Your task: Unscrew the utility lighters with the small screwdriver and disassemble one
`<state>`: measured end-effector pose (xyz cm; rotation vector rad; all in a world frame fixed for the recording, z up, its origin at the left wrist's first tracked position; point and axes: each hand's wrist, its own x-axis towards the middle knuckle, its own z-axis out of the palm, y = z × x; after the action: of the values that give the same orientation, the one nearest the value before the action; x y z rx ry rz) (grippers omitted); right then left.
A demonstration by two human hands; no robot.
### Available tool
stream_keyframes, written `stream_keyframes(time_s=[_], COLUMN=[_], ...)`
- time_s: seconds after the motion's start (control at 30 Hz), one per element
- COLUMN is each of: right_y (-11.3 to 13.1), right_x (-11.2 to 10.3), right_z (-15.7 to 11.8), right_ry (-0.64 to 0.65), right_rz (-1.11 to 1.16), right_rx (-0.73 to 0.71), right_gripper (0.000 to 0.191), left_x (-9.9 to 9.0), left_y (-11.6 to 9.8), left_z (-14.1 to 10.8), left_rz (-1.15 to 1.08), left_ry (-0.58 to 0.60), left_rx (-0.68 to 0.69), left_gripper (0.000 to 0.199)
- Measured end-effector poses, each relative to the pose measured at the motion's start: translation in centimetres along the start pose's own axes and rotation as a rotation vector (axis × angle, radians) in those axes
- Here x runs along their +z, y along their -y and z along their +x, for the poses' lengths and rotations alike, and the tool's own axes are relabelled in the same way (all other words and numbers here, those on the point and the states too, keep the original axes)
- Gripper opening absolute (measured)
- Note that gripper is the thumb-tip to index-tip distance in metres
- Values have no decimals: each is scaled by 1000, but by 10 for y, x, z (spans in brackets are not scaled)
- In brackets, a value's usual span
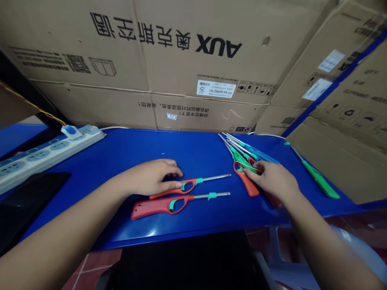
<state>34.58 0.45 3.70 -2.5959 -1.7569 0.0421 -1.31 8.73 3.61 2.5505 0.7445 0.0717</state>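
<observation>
Watching through the head camera, I see my left hand (148, 177) half-curled at 9 o'clock from the view's centre, its thumb (172, 185) lying on an orange-red utility lighter (161, 194), though I cannot tell whether it grips. A second lighter (159, 206) lies just below, almost touching. At 3 o'clock, my right hand (272, 179) has its fingers (252, 171) curled into a heap of lighters (244, 155); I cannot tell which it holds, if any. I judge the main risk to be crossed metal rods (237, 144) snagging, so a careless tug could drag neighbours along or send one over the blue table's (193, 149) near edge at 6 o'clock.
</observation>
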Motion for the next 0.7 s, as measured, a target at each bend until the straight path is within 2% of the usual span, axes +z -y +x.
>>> stream_keyframes(time_s=[0.1, 0.27, 0.4, 0.57, 0.63, 0.7], right_y=[12, 30, 33, 27, 23, 24], right_x=[-1, -2, -4, -11, -16, -20], right_z=[2, 6, 12, 18, 18, 17], right_ry=[-7, -25, -17, -29, -61, -104], right_rz=[-123, -260, -295, -320, -272, -2], right_rx=[-25, -48, -63, -98, -93, -127], right_gripper=[59, 51, 44, 36, 38, 42], left_x=[3, 5, 5, 3, 3, 4], left_y=[1, -7, -13, -14, -14, -14], left_z=[1, 1, 2, 1, 1, 2], left_rz=[16, -29, 4, 27, 11, -23], left_ry=[-68, -39, -63, -108, -159, -233], left_rx=[21, 152, 195, 186, 174, 153], left_gripper=[40, 43, 43, 39, 37, 35])
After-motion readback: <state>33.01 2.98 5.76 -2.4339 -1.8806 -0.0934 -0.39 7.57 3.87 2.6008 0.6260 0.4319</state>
